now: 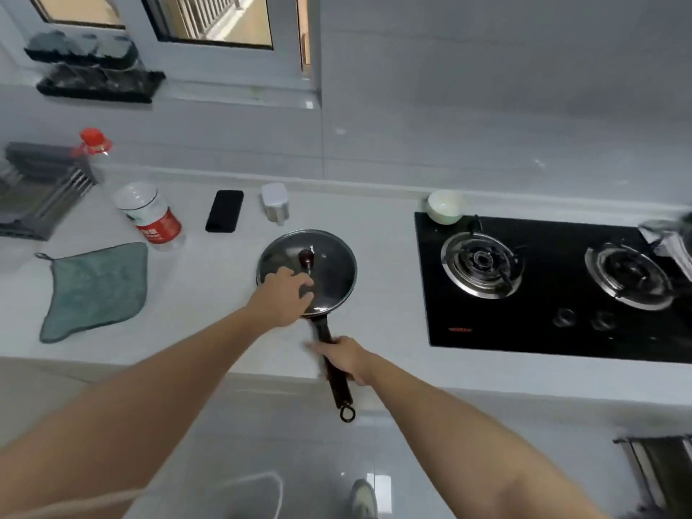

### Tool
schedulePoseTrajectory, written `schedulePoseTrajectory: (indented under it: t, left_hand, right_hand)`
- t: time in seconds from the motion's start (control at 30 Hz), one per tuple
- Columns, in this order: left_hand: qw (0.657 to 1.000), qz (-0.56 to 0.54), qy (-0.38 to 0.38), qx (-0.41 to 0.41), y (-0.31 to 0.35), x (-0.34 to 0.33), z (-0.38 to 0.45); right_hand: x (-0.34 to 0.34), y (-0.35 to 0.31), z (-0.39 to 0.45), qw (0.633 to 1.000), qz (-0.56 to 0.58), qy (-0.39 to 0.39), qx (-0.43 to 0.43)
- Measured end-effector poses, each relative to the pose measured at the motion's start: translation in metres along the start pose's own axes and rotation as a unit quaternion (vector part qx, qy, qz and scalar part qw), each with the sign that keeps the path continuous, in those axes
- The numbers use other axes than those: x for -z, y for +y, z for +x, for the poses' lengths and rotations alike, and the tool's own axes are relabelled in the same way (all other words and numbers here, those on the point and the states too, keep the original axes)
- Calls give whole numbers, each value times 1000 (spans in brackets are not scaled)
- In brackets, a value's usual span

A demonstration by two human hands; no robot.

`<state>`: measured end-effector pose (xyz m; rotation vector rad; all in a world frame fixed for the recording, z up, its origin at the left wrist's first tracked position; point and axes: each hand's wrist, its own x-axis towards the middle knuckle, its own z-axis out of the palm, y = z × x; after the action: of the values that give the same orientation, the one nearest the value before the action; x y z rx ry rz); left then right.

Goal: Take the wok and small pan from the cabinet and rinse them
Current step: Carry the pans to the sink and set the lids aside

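On counter point(209, 279), red-labelled bottle point(151, 215), unreadable

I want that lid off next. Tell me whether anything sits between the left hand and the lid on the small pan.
Nothing visible does. The left hand already rests on the glass lid, just short of its dark red knob, with nothing between them. The right hand holds the small pan by its handle.

Right hand point(346, 359) grips the small pan point(329, 279) handle; left hand point(282, 297) rests on its lid point(333, 256).
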<state>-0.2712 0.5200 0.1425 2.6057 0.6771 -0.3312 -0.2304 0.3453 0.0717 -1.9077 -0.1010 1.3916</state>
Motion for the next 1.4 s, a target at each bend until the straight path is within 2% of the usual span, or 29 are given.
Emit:
schedulePoseTrajectory:
  t: [0.07,0.17,0.37,0.53,0.67,0.8,1.03,1.13,1.27,1.4]
  left_hand:
    - [999,33,-3,-7,-4,-2,13]
    - [999,43,10,-17,-7,-5,31]
    - [998,25,50,-23,3,-8,69]
    - [1000,10,21,-4,9,-13,98]
    - [997,28,76,-13,5,-10,82]
    - [991,48,116,42,-27,29,46]
    - [967,78,153,188,-159,123,-60]
    - [946,69,191,251,-235,157,-128]
    - [918,64,217,324,-326,178,-217]
    - [897,70,238,366,-423,199,-307]
  right_hand:
    - [-5,1,18,998,53,-39,-22]
    - [-2,5,33,998,48,-26,-33]
    - [25,-9,23,997,-51,50,-20]
    - [45,-13,14,978,-176,105,26]
    - [42,-8,3,969,-217,103,58]
    - [20,-38,-9,955,-273,56,98]
    - [-107,-135,-17,916,-354,-62,180]
    - [-195,-174,-27,887,-393,-112,215]
    - [-303,-206,-43,843,-450,-140,259]
    - [-417,-234,-68,820,-472,-192,261]
